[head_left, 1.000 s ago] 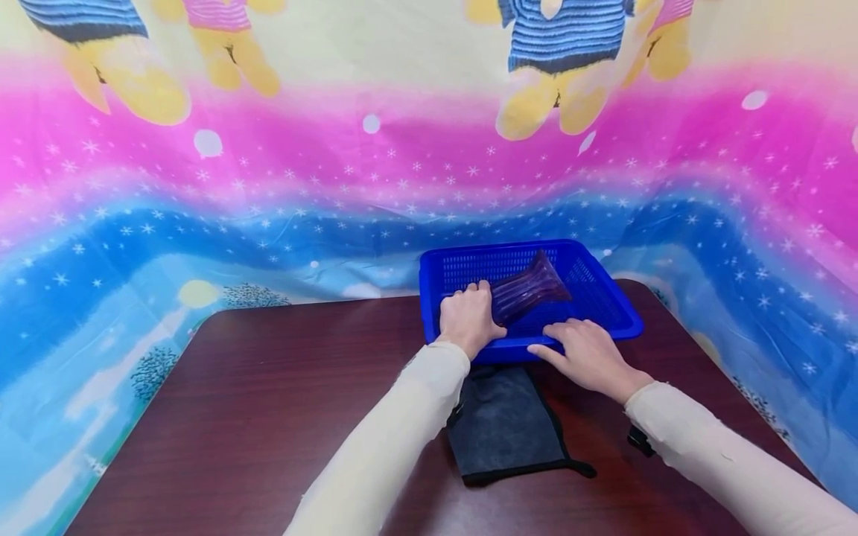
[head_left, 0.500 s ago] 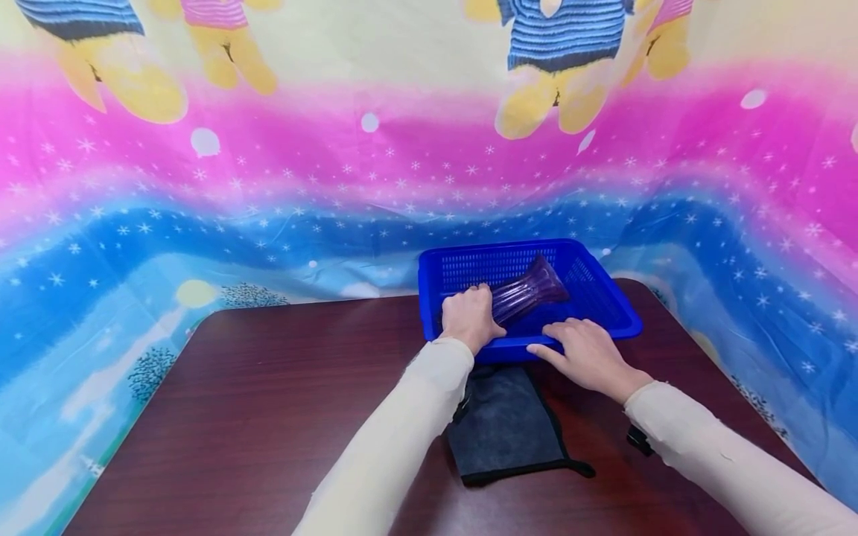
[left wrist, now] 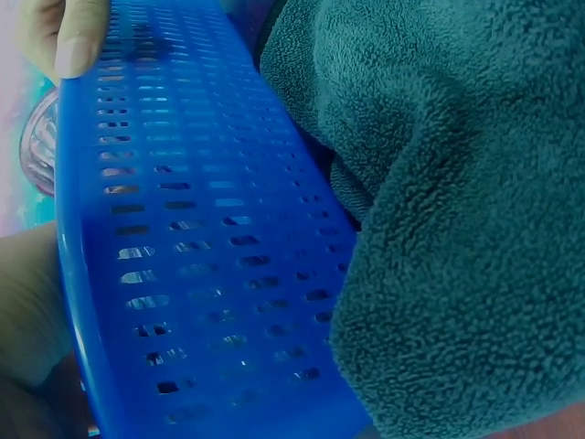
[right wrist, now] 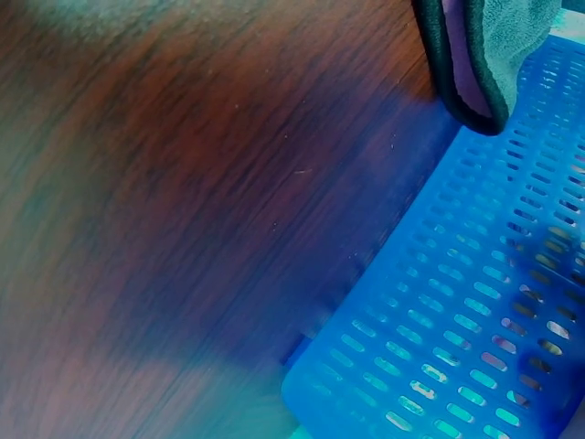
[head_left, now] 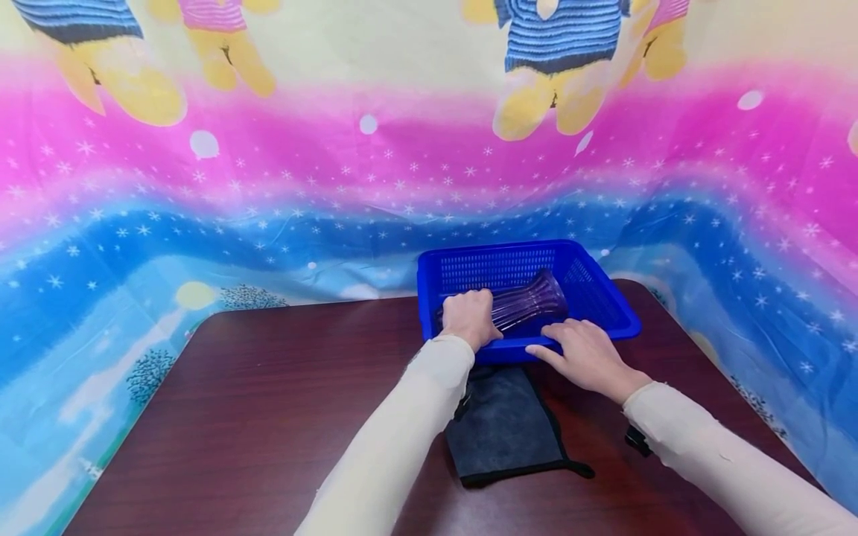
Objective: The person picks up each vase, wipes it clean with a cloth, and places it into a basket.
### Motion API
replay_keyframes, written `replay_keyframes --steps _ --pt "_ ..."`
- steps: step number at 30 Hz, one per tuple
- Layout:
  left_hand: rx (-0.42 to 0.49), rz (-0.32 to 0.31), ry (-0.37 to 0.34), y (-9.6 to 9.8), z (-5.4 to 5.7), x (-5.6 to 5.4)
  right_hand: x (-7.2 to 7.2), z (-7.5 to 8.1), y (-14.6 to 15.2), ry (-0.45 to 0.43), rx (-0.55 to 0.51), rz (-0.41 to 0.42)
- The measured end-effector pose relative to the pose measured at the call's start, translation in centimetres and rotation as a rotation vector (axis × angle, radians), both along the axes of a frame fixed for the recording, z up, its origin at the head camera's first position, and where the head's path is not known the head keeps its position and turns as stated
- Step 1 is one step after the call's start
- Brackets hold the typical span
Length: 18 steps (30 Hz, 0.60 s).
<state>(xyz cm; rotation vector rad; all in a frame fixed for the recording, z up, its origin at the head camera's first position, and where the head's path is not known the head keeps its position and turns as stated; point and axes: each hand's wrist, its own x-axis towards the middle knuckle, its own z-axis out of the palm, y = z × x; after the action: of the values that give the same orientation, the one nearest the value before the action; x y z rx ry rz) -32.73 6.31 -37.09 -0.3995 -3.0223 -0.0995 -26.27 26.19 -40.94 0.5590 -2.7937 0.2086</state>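
Note:
A purple ribbed glass vase (head_left: 532, 301) lies on its side in the blue plastic basket (head_left: 620, 316), its flared end to the right. My left hand (head_left: 468, 320) reaches over the near rim and grips the vase's left part, which it largely hides. On the same rim, further right, my right hand (head_left: 590, 357) pinches the edge, fingers inside and thumb outside. In the left wrist view the right thumb (left wrist: 80, 41) presses the slotted basket wall (left wrist: 196, 210) from outside. A grey cloth (head_left: 506, 435) with black edging lies on the table before the basket.
The brown table (head_left: 288, 387) extends left and in front of the basket. A printed curtain (head_left: 335, 171) hangs close behind the table. The cloth's hanging loop (head_left: 579, 469) points right.
The vase's flared end has sunk and turned, so the vase now lies lower in the basket. My left hand has dipped slightly with it; my right hand stays on the rim.

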Motion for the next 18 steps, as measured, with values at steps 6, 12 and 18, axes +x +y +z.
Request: replay_keyframes --steps 6,12,18 --pt "-0.002 -0.015 -0.007 0.10 0.06 -0.04 0.03 0.00 0.16 -0.005 0.000 -0.004" --pt "-0.018 -0.034 -0.025 0.22 0.08 -0.06 0.05 0.01 0.10 -0.002 0.004 -0.006" --pt "-0.033 -0.048 -0.045 0.22 0.05 -0.16 0.02 0.16 -0.07 0.004 0.011 0.003"
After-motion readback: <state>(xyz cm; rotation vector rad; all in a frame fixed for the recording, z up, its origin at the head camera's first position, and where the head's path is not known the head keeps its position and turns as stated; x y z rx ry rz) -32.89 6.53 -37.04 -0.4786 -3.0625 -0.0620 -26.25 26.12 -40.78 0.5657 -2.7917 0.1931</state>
